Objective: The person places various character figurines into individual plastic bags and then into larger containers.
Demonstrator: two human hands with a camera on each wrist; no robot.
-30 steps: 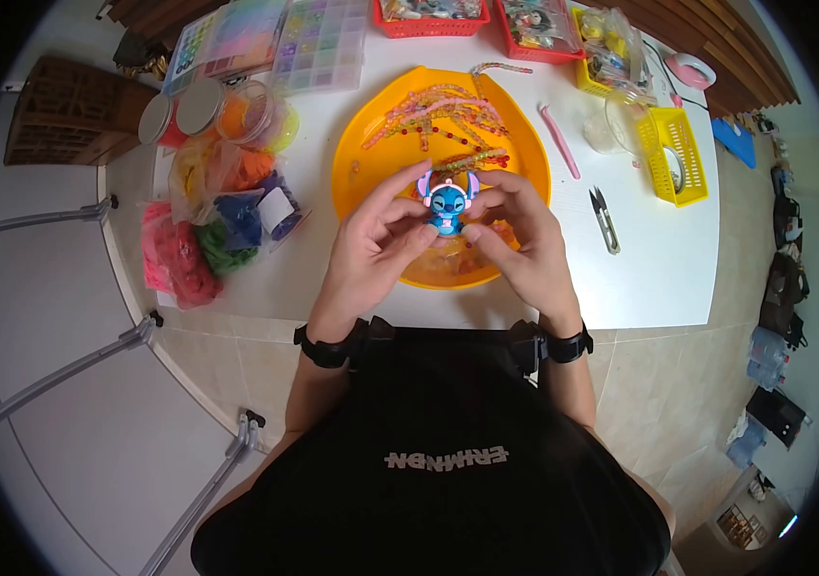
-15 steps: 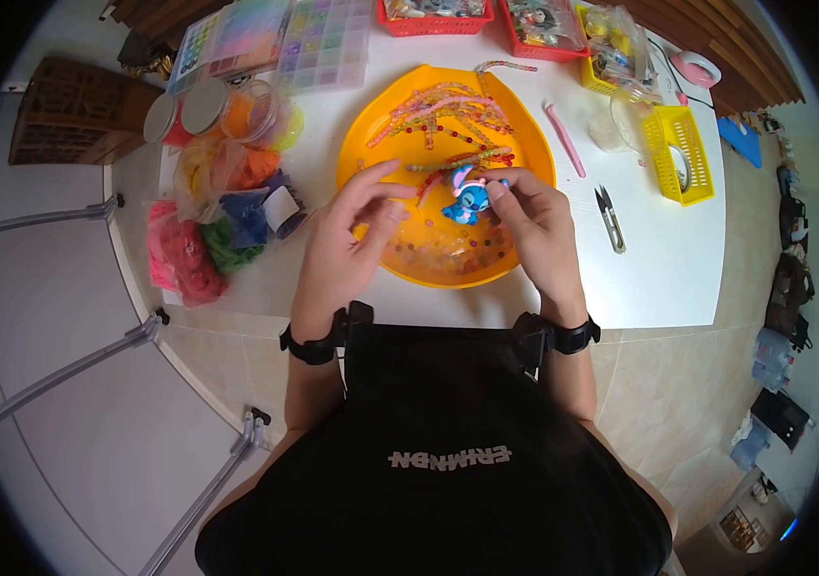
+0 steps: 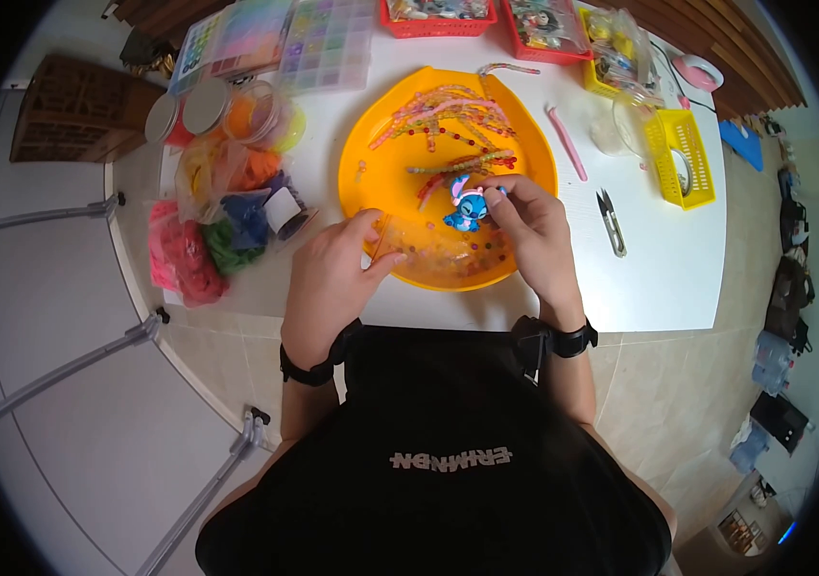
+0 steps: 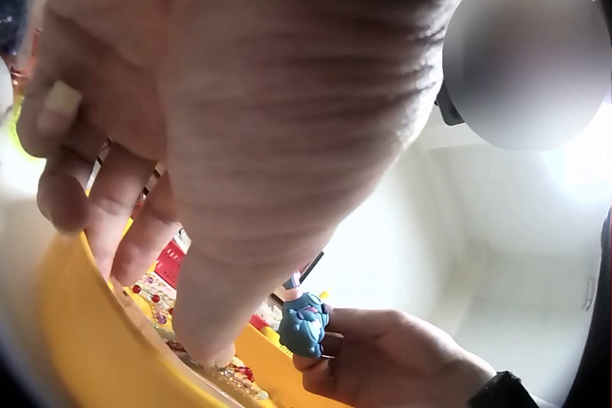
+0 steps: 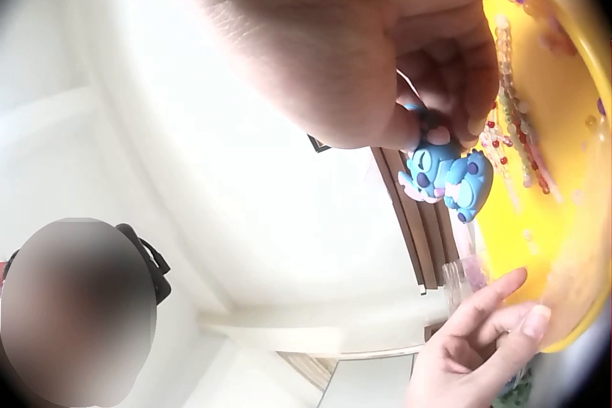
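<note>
My right hand [image 3: 539,226] pinches a blue cartoon figurine [image 3: 468,211] with big ears and a pink headset, holding it over the round yellow tray [image 3: 356,163]. In the right wrist view the figurine [image 5: 448,178] hangs tilted below the thumb and fingers. At the tray's near-left rim my left hand [image 3: 328,283] holds the edge of a clear plastic bag of beads [image 3: 448,252] between thumb and fingers. The bag lies in the near part of the tray. Strings of pink, red and amber beads [image 3: 448,110] lie behind it.
Thread snips [image 3: 611,223] and a pink tool [image 3: 566,142] lie right of the tray. Beyond them stands a yellow basket [image 3: 702,178]. Bags of coloured material [image 3: 184,254] and lidded jars [image 3: 206,106] are at left. Bead boxes [image 3: 326,48] and red baskets [image 3: 436,27] line the back.
Both hands held the figurine at first; the left hand let go and moved left and down to the bag at the tray's near rim. The right hand kept the figurine and shifted it slightly right.
</note>
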